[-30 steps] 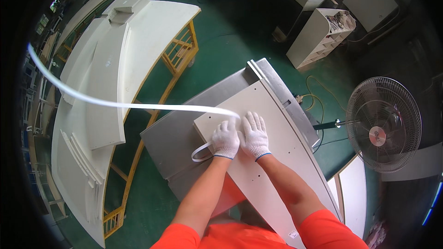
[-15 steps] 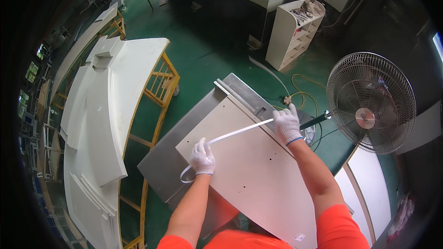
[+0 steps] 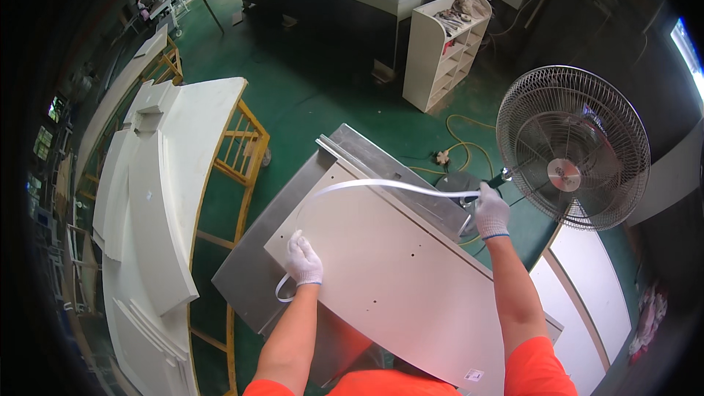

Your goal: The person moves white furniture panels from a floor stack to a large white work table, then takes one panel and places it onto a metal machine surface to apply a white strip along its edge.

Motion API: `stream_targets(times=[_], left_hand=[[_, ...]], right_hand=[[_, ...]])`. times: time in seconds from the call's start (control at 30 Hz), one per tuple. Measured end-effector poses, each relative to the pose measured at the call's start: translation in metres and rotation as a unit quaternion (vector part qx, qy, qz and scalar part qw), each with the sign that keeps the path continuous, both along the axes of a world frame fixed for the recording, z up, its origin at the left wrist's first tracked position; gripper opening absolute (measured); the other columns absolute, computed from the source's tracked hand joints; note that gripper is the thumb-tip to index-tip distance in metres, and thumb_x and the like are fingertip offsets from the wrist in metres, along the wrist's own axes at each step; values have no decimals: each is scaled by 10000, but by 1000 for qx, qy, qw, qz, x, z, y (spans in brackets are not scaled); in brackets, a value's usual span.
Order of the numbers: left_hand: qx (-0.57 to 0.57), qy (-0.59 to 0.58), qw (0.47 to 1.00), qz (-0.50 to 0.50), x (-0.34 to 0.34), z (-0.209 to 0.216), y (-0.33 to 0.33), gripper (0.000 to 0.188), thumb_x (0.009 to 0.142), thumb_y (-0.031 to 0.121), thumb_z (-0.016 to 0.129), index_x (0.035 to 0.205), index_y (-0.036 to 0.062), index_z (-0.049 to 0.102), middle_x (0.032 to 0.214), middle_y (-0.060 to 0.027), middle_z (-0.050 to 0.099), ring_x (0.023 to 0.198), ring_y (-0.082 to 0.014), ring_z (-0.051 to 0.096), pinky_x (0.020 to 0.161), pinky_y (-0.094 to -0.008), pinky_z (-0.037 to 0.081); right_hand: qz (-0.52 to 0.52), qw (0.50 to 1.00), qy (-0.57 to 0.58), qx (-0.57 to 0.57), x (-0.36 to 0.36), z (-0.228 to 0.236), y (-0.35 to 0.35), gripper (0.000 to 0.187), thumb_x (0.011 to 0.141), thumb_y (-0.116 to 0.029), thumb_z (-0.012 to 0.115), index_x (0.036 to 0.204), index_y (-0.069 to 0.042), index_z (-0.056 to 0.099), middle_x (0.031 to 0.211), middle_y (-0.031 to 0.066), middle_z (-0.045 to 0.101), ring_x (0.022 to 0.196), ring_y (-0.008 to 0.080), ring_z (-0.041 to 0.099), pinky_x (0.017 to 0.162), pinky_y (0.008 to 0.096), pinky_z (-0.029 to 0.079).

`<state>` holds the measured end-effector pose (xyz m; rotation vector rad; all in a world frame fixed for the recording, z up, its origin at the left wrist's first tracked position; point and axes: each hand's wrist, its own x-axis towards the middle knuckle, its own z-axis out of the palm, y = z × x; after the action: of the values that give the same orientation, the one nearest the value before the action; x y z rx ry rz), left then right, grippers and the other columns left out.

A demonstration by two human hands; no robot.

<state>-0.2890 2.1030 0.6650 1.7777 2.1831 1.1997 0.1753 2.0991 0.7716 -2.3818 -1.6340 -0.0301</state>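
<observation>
A long narrow white strip (image 3: 396, 183) bows in an arc between my two gloved hands. My left hand (image 3: 303, 260) is closed on it above the left part of a pale panel (image 3: 389, 249). A loop of the same strip hangs just below that hand. At the strip's other end, my right hand (image 3: 491, 211) pinches it beyond the panel's far right edge, near the fan. The panel has several small dark holes, a curved near edge and a small label. It lies across a grey metal-topped table (image 3: 246, 268).
A standing metal fan (image 3: 572, 150) is close to my right hand. Yellow cable (image 3: 469, 145) runs over the green floor. At left, a yellow-framed cart (image 3: 246, 169) carries white curved panels (image 3: 165, 213). A shelf unit (image 3: 433, 55) holding tools stands farther back.
My right hand has moved right relative to my left hand. The strip, straight and taut before, now bows upward. The whole view has shifted slightly.
</observation>
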Motion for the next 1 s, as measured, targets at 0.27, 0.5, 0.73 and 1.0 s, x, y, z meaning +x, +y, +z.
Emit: stream_targets(times=[0.27,0.5,0.73,1.0], left_hand=[[5,23,999,-24,10,14,3,270,1080,203,499,1195,45,686,1043,-178,724,952,-391,700,826,-475,557],[-17,19,999,-21,9,19,0,257,1071,180,502,1181,34,683,1051,-190,718,967,-400,691,841,-474,553],[9,45,998,-39,11,18,4,249,1041,182,542,1189,31,673,1014,-177,698,945,-395,676,821,-482,543],[2,95,993,-65,10,19,2,255,1022,192,560,1189,34,668,985,-172,681,911,-392,664,804,-490,539]], right_hand=[[138,926,230,266,-55,70,137,238,977,-110,653,1199,-62,724,1035,236,739,938,418,724,796,437,591],[182,929,244,208,-62,33,184,208,987,-173,664,1161,-78,728,963,239,726,903,443,702,753,466,568],[159,887,410,138,-97,-39,177,252,1000,-203,635,1177,-48,726,955,224,745,862,391,739,769,418,570],[180,953,111,216,-145,-96,135,275,962,-259,659,1175,-109,748,1039,229,747,1027,411,707,942,464,551]])
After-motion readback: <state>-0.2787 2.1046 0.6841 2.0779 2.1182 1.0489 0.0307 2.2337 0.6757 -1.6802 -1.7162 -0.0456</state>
